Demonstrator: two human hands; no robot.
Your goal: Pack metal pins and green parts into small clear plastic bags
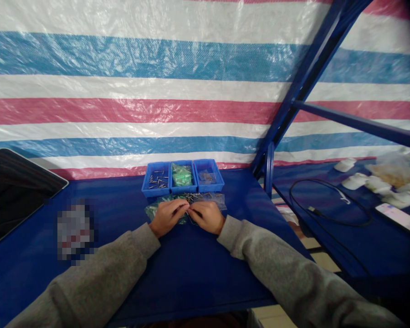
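Note:
My left hand (171,215) and my right hand (207,216) meet over the blue table, fingertips pinched together. Whatever sits between the fingers is too small to make out. Just behind the fingers lies a heap of thin metal pins or screws (193,197). Greenish plastic bags (151,211) stick out by my left hand, and a clear plastic bag (219,201) lies beyond my right. Behind stand three blue bins: the left bin (156,193) holds loose metal pins, the middle bin (184,188) green plastic packets (182,175), the right bin (211,187) small clear packets (207,176).
A dark-screened panel (13,196) and a pixelated patch (74,231) are at the left. A blue metal frame (276,123) rises right of the bins. On the right-hand table lie a black cable (328,223), a phone-like slab (401,219) and white items (355,181).

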